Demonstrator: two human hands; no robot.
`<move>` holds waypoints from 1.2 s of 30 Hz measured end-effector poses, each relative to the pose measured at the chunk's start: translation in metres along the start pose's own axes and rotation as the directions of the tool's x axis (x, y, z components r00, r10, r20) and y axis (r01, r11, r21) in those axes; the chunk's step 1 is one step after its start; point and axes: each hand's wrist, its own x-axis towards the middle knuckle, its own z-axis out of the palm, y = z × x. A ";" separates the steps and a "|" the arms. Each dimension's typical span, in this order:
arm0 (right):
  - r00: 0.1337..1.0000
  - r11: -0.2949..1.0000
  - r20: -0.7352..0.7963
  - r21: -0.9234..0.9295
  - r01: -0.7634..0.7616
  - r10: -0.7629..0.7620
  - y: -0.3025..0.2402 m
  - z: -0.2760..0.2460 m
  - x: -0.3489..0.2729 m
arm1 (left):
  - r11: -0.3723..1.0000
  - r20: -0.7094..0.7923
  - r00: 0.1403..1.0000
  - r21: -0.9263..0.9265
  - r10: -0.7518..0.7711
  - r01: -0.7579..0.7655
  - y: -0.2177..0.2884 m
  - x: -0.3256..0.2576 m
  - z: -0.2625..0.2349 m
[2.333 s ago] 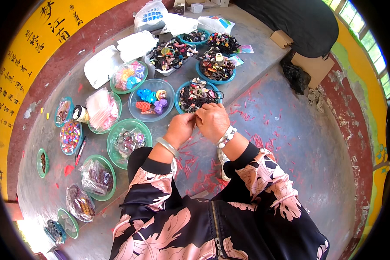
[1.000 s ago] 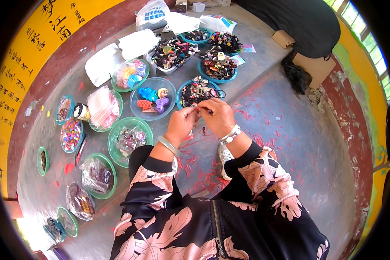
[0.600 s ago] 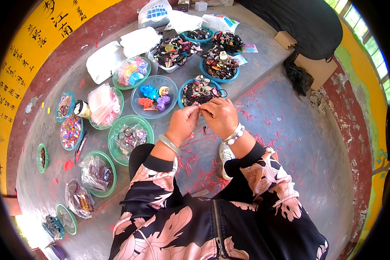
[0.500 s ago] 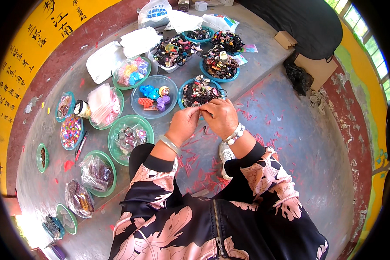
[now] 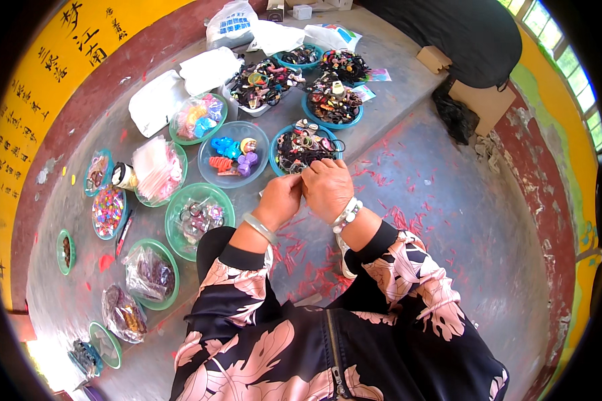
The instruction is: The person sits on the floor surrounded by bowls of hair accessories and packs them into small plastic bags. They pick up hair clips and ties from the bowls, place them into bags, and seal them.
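Note:
My left hand point(image 5: 279, 199), with a pale bangle at the wrist, is closed with thumb and fingers pinched together. Against it presses my right hand point(image 5: 328, 190), also closed, its wrist wearing a white beaded bracelet. Whatever sits between the fingertips is too small and too covered to name. Just beyond the hands stands a blue bowl point(image 5: 274, 168) of mostly black hair ties point(image 5: 299, 148). Left of that, a clear bluish bowl point(image 5: 205, 170) holds coiled hair ties in blue, orange and purple. A green bowl point(image 5: 172, 237) with small bagged items lies beside my left forearm.
More bowls and baskets of hair ties point(image 5: 332, 100) stand farther off. White bags point(image 5: 159, 100) lie at the back left, and bagged goods point(image 5: 122, 314) at the lower left. Red scraps point(image 5: 308, 271) litter the floor below my hands. A black cover point(image 5: 448, 40) fills the back right.
Both hands have shifted slightly left and down while staying together. My right hand has turned so its back shows more and covers the fingertips. The view has shifted a little.

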 end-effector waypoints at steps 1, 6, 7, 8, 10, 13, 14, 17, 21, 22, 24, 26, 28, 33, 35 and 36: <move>1.000 1.000 -0.010 0.015 -0.005 0.005 0.000 -0.001 0.001 | 1.000 -0.004 1.000 -0.019 -0.008 0.008 -0.002 0.000 0.001; 0.996 0.997 -0.087 0.075 -0.031 0.037 0.003 0.000 0.003 | 0.994 -0.063 0.998 -0.109 0.004 -0.011 -0.003 0.000 0.004; 0.993 0.996 -0.112 0.086 -0.035 0.044 0.004 0.002 0.003 | 0.992 -0.084 0.996 -0.125 0.007 -0.017 -0.003 0.000 0.004; 0.989 0.995 -0.138 0.097 -0.038 0.051 0.004 0.003 0.004 | 0.990 -0.107 0.994 -0.139 0.010 -0.024 -0.004 0.000 0.004; 0.983 0.985 -0.160 0.157 -0.067 0.092 0.004 0.002 0.005 | 0.985 -0.022 0.996 -0.153 -0.082 0.077 0.000 -0.001 -0.002; 0.965 0.928 -0.164 0.345 -0.140 0.206 0.006 0.001 0.004 | 0.942 0.044 0.982 -0.279 -0.182 0.187 0.001 -0.001 -0.003; 0.956 0.892 -0.154 0.421 -0.166 0.251 0.008 0.001 0.004 | 0.916 0.057 0.976 -0.338 -0.208 0.215 0.001 -0.001 -0.003; 0.895 0.671 0.054 0.642 -0.371 0.442 0.010 0.007 0.004 | 0.828 0.116 0.962 -0.490 -0.248 0.273 -0.008 -0.001 -0.005; 0.793 0.300 0.357 0.786 -0.540 0.494 0.024 0.010 0.003 | 0.661 0.182 0.939 -0.671 -0.292 0.336 0.002 0.002 -0.009; 0.787 0.299 0.362 0.780 -0.549 0.501 0.023 0.006 0.006 | 0.629 0.185 0.936 -0.700 -0.298 0.339 0.002 0.001 -0.010; 0.789 0.276 0.362 0.796 -0.538 0.496 0.025 0.006 0.007 | 0.602 0.184 0.935 -0.724 -0.302 0.337 0.001 0.001 -0.012; 0.812 0.370 0.319 0.767 -0.524 0.489 0.025 0.005 0.007 | 0.616 0.173 0.938 -0.715 -0.301 0.329 0.001 0.001 -0.013; 0.855 0.566 0.234 0.664 -0.489 0.463 0.023 -0.001 0.008 | 0.671 0.101 0.954 -0.691 -0.281 0.270 0.000 0.001 -0.008; 0.931 0.733 0.086 0.593 -0.335 0.356 0.015 -0.004 0.005 | 0.882 -0.042 0.980 -0.444 -0.194 0.155 -0.003 0.000 -0.004; 0.943 0.778 0.064 0.548 -0.306 0.325 0.015 -0.002 0.004 | 0.957 -0.099 0.988 -0.275 -0.121 0.090 0.003 0.000 -0.004; 0.949 0.801 0.053 0.523 -0.291 0.311 0.015 -0.002 0.004 | 0.979 -0.123 0.989 -0.195 -0.081 0.056 0.005 0.000 -0.004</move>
